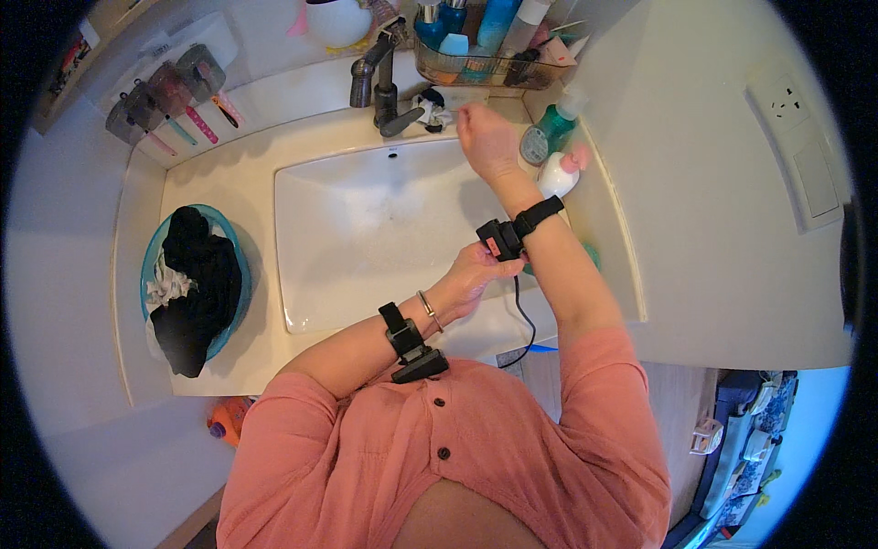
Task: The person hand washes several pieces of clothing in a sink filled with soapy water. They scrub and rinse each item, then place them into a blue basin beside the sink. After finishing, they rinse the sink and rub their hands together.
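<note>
My left hand (475, 278) grips a black box-shaped device (501, 240) strapped to my right forearm, with a cable hanging below it. My right hand (488, 141) is raised over the sink's back right corner, its fingers curled into a fist with nothing visible in them. A second black device (413, 346) and a metal bangle (430, 312) sit on my left forearm. Beneath both arms lies the white rectangular sink (357, 233). On the counter to the left, a blue plastic basin (234, 237) holds black cloth (206, 274) and white cloth (168, 283).
A dark faucet (386, 96) rises behind the sink, beside a small black-and-white cloth (432, 111). Bottles fill a clear organizer (494, 72). A green pump bottle (555, 127) and a white bottle (559, 175) stand at right. Several cups (168, 86) hang on the left wall.
</note>
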`<state>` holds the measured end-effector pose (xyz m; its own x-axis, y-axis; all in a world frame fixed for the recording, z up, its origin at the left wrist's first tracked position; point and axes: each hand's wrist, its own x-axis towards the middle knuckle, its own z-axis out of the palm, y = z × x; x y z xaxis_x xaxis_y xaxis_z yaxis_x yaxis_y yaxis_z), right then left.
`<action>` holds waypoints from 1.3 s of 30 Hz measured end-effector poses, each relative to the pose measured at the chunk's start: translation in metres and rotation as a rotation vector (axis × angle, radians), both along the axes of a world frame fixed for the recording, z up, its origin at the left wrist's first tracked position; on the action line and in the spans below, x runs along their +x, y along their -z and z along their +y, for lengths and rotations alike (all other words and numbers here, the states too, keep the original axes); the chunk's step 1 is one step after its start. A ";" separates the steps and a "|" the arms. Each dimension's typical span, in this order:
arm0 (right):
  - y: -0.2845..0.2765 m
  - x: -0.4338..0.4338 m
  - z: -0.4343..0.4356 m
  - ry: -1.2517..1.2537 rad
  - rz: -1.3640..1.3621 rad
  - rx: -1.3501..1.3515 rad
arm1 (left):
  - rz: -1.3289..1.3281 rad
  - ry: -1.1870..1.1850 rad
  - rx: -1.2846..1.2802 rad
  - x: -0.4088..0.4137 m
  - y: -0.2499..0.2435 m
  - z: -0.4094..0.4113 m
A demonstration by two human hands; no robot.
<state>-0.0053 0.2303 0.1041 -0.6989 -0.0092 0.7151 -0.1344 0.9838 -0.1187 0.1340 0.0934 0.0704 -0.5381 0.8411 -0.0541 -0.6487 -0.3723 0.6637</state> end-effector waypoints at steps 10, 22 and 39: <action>-0.018 -0.004 0.017 -0.208 -0.276 -1.734 | 0.123 0.161 -0.040 -0.021 -0.006 -0.024; 0.045 0.004 0.001 0.022 -0.745 -0.580 | 0.975 0.000 -0.595 -0.048 -0.057 -0.061; 0.056 0.070 -0.052 -0.204 -0.611 0.442 | 1.822 0.011 -0.522 -0.071 -0.089 -0.032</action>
<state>0.0651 0.1781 0.0477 -0.9215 -0.3741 0.1042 -0.3545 0.9200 0.1672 0.0632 0.0610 0.1598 -0.2206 0.9342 0.2804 0.8761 0.0634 0.4780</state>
